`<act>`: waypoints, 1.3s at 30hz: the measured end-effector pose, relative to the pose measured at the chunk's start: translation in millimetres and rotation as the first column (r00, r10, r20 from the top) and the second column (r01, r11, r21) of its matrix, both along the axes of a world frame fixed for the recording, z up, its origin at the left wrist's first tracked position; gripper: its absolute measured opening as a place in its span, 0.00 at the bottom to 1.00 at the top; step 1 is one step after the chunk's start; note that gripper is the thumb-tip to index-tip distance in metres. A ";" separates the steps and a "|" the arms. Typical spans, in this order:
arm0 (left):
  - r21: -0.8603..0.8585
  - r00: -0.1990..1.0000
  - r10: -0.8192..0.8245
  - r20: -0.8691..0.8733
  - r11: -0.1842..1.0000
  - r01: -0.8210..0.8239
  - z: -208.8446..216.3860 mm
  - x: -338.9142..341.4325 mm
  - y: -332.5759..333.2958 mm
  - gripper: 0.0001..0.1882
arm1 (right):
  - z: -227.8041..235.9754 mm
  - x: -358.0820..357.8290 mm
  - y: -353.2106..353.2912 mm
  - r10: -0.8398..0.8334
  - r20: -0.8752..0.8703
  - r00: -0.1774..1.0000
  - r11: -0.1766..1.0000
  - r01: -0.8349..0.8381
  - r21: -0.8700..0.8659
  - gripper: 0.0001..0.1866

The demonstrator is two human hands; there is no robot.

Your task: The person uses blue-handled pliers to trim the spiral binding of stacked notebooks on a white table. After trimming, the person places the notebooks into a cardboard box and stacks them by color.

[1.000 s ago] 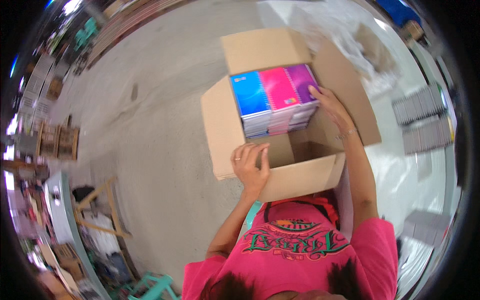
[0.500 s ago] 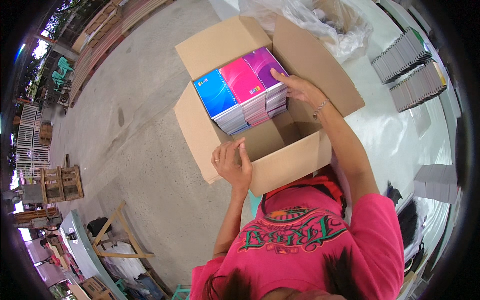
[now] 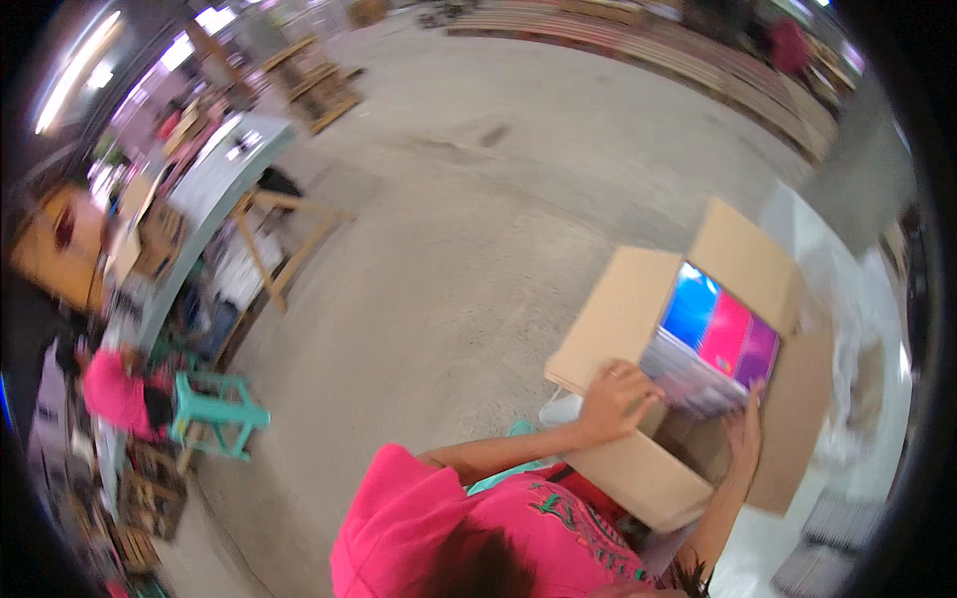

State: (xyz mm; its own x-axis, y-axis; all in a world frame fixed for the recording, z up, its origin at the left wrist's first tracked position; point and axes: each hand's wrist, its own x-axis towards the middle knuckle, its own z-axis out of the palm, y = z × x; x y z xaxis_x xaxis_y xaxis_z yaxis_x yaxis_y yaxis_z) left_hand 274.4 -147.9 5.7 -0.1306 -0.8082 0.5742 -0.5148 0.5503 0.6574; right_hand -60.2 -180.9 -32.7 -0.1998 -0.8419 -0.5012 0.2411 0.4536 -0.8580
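Note:
An open cardboard box (image 3: pixel 638 478), flaps spread out, stands in front of me to the right. Stacks of spiral notebooks with blue (image 3: pixel 691 307), pink (image 3: pixel 726 342) and purple (image 3: pixel 756 357) covers fill its far part. My right hand (image 3: pixel 743 429) reaches into the box and grips the near edge of the purple notebook stack, partly hidden by blur. My left hand (image 3: pixel 616 402) is at the box's near left edge, next to the flap. Its fingers are loosely bent and apart from the thumb, with nothing visible between them.
Clear plastic (image 3: pixel 847 339) and grey notebook stacks (image 3: pixel 832 543) lie on the white table at right. Across the concrete floor (image 3: pixel 429 299) to the left stand a green stool (image 3: pixel 217 411), a person in pink (image 3: pixel 118 394) and a long table (image 3: pixel 224 164).
My view has swung to the left, so the box now appears lower and farther right. My right hand stays at the purple stack, my left at the box's near left edge.

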 end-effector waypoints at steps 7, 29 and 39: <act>0.000 0.996 -0.027 -0.087 1.000 0.027 -7.5 -4.1 2.6 0.05 | -27.7 -17.6 -1.9 0.024 0.042 0.999 0.994 -0.028 0.109 0.73; -0.017 0.993 -0.050 -0.104 0.999 0.049 -3.8 -3.9 1.4 0.06 | -3.7 5.0 18.1 0.007 0.085 0.996 0.995 -0.015 0.100 0.74; -0.025 0.994 -0.040 -0.103 0.999 0.037 -8.5 -6.8 0.6 0.05 | -2.4 2.3 18.1 0.049 0.055 0.997 0.995 -0.053 0.079 0.73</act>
